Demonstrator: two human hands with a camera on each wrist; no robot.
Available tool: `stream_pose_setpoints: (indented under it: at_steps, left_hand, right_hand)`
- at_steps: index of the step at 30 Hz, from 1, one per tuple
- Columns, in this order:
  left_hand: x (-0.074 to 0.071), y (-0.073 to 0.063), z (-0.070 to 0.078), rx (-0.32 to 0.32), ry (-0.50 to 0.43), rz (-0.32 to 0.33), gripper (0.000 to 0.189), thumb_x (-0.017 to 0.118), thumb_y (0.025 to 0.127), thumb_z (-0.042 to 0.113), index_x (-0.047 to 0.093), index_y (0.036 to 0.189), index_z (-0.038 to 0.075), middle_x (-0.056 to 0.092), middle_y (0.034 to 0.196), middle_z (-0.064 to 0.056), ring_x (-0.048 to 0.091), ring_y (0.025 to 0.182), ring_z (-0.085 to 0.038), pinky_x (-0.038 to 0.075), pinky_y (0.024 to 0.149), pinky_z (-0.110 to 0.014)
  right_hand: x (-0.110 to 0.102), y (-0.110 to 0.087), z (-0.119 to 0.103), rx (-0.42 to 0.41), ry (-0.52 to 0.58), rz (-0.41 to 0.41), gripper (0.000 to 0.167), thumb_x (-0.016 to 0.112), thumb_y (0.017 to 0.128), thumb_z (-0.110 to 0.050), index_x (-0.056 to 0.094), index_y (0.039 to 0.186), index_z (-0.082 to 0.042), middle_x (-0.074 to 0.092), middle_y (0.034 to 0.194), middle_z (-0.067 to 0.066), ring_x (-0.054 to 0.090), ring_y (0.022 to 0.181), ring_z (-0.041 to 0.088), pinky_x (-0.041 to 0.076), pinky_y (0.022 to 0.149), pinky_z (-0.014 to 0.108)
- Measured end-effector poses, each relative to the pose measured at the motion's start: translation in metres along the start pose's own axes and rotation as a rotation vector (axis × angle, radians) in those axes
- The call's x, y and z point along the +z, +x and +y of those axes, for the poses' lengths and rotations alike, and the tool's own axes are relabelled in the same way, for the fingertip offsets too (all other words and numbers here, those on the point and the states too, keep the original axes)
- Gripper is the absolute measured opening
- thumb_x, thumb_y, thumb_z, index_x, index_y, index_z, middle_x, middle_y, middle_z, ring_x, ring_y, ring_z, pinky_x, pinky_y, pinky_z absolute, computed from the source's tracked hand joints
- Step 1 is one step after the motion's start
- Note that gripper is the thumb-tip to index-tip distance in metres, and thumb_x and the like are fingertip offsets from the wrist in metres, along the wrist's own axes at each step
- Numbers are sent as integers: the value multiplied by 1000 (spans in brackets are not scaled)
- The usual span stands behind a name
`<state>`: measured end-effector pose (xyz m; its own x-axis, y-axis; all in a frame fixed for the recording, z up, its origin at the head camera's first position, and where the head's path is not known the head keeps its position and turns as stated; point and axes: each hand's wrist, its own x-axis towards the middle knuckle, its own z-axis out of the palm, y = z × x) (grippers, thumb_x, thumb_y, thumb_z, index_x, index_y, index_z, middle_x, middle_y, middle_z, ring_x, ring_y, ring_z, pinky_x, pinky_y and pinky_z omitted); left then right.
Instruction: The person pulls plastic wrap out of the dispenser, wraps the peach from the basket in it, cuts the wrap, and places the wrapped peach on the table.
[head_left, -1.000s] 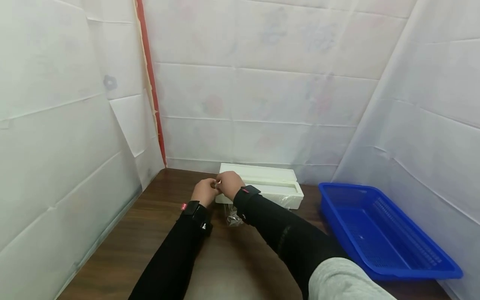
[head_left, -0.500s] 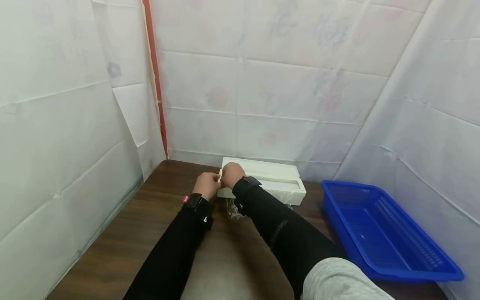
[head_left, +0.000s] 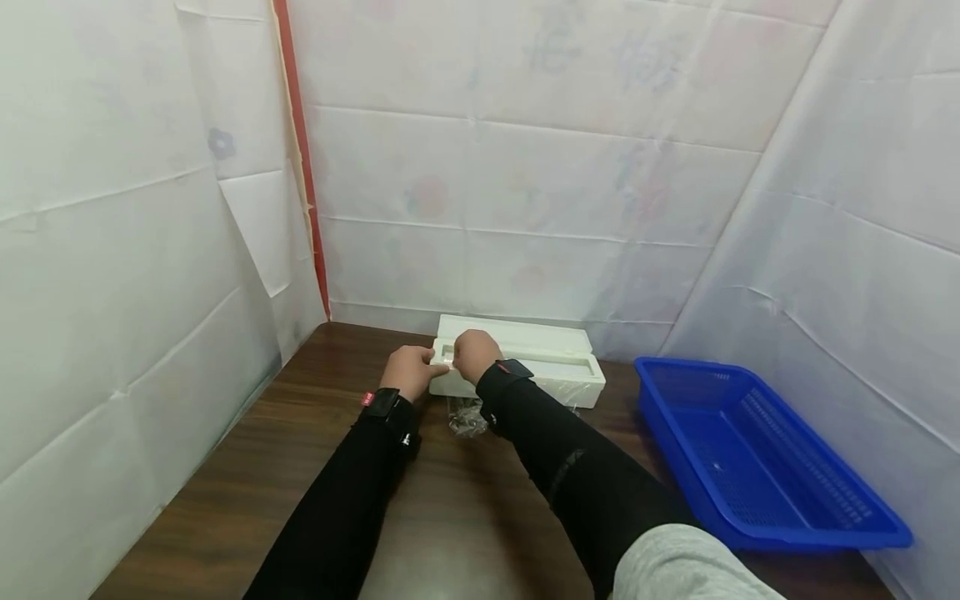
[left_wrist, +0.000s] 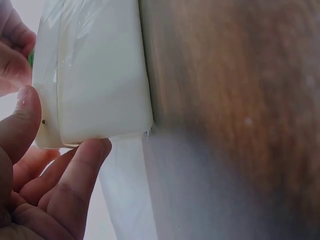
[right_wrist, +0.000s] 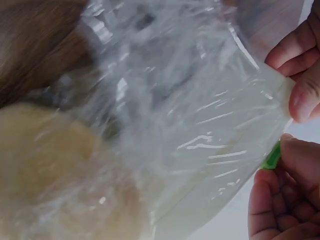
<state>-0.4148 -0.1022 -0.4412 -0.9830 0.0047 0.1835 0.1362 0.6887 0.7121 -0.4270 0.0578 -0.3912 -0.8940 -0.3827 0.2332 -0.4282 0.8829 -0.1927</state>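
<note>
One red tag (head_left: 367, 399) sits on the left wristband (head_left: 386, 405), its lettering too small to read; faint characters (head_left: 555, 48) show on the far white sheeting (head_left: 562, 183), also illegible. A long, smooth white box (head_left: 589, 392) with rounded corners lies at the far side of the brown wood-grain table (head_left: 442, 517), its lid (head_left: 525, 335) raised along the far edge. Glossy, wrinkled clear film (right_wrist: 220, 150) spreads over its near face, and a crumpled bunch hangs down at the table.

The left hand (head_left: 408, 372) clamps the box's left end, thumb on the upper edge, fingertips against the end lower down. Just to its right, the right hand (head_left: 476, 356) is curled at the box, thumb and fingers pinching a small green piece (right_wrist: 272, 156) at the edge. Both arms, in black sleeves (head_left: 322, 508), reach forward, the right one slanting leftward from a grey cuff (head_left: 686, 562). A blue plastic basket (head_left: 757, 450) with slotted sides stands to the right, near the right-hand sheeting.
</note>
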Motion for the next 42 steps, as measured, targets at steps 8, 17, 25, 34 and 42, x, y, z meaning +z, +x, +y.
stream_pose_setpoints:
  at_steps: [8,17,25,34,42]
  left_hand:
    - [-1,-3,0,-13,-2,12,48,79,97,32,72,135,4,68,144,-16,62,136,-38,52,110,-54]
    - [-2,-3,9,9,18,37,43,77,99,28,73,133,1,68,143,-20,63,134,-40,53,108,-55]
    - [-1,-4,10,-21,24,30,46,78,99,29,71,136,1,68,142,-18,63,135,-39,52,110,-54]
    - [-2,-2,10,-36,25,11,46,77,100,30,71,137,3,67,145,-16,62,137,-38,52,110,-53]
    - [-2,0,7,-39,29,5,47,77,100,32,71,137,4,68,145,-15,63,135,-38,53,109,-53]
  right_hand:
    - [-3,-2,-3,1,-23,-24,29,73,102,-14,71,73,-10,67,72,2,59,68,18,48,69,34]
    - [-2,-3,7,19,-29,-1,25,71,103,-13,75,79,-11,73,79,4,65,74,21,52,74,36]
    - [-1,-5,8,19,-23,-11,24,69,104,-11,75,81,-10,74,83,6,67,78,23,54,77,37]
    - [-4,-7,9,18,-63,-14,21,71,102,-12,76,82,-9,74,82,5,69,81,24,55,78,38]
    - [-3,-8,14,19,-63,-15,21,70,102,-11,76,82,-10,74,82,4,68,79,23,55,77,38]
